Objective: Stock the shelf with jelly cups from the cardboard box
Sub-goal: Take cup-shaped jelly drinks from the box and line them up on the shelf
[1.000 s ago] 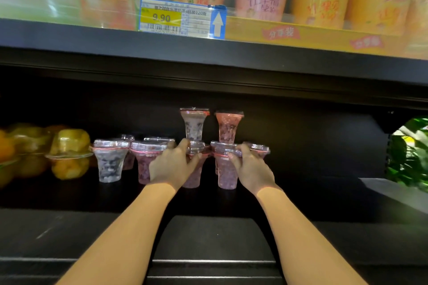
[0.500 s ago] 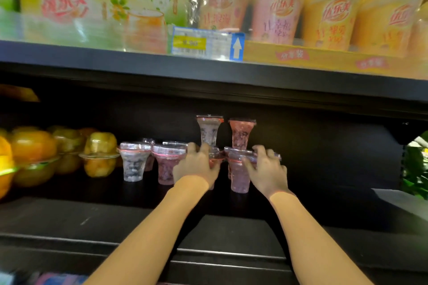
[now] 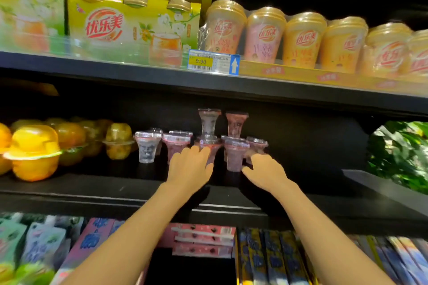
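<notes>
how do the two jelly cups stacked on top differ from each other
The left top jelly cup looks clear and pale grey, while the right top jelly cup is pinkish red. The left one's upper end sits slightly higher than the right one's. Both stand apart from the hands, on top of the lower cups at the back of the dark shelf, and share the same flared shape, widest at the top.

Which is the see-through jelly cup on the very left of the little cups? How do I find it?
Look at the dark middle shelf, right of the big orange fruit tubs. The little jelly cups stand in a cluster there, and yours is the leftmost cup. It looks clear and greyish, while the cup beside it is pink.
</notes>
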